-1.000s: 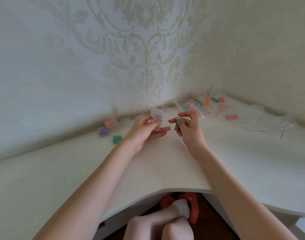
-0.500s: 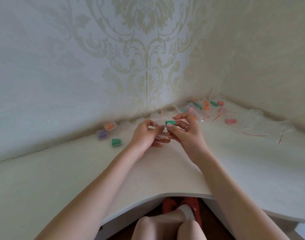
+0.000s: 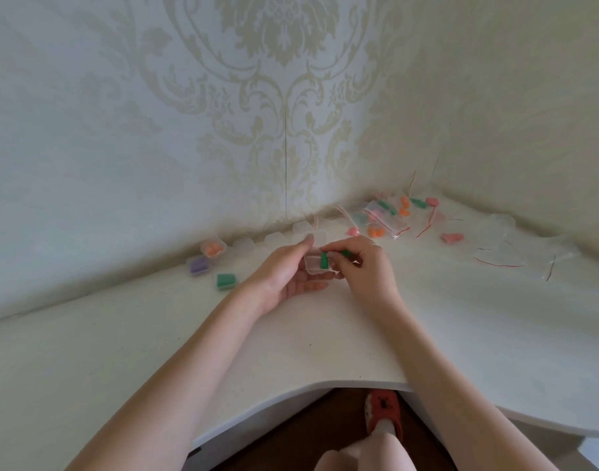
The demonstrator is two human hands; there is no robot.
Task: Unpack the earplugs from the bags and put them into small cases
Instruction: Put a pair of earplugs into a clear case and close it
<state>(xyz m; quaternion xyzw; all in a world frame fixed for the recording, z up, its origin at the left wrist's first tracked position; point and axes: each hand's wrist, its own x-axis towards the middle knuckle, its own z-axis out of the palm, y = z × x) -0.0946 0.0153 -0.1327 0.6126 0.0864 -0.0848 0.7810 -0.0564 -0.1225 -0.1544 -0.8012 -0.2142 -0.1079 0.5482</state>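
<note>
My left hand [image 3: 284, 277] holds a small clear plastic case [image 3: 314, 265] above the white desk [image 3: 325, 341], thumb over its far edge. One green earplug [image 3: 324, 260] stands in the case. My right hand [image 3: 366, 270] meets the case from the right and pinches a second green earplug [image 3: 345, 254] between thumb and fingers. Small clear bags with red zip strips [image 3: 384, 220] hold orange, green and pink earplugs in the far corner.
Filled cases sit at the left along the wall: orange [image 3: 213, 248], purple [image 3: 199, 265] and green [image 3: 226, 281]. Several empty clear cases [image 3: 276, 240] line the wall. Emptied bags [image 3: 502, 256] lie at the right. Patterned walls enclose the corner; my slippered foot shows under the desk.
My hands have come together and sunk toward the desk. The green earplugs, before held by my right hand, now sit at the case, one of them inside it.
</note>
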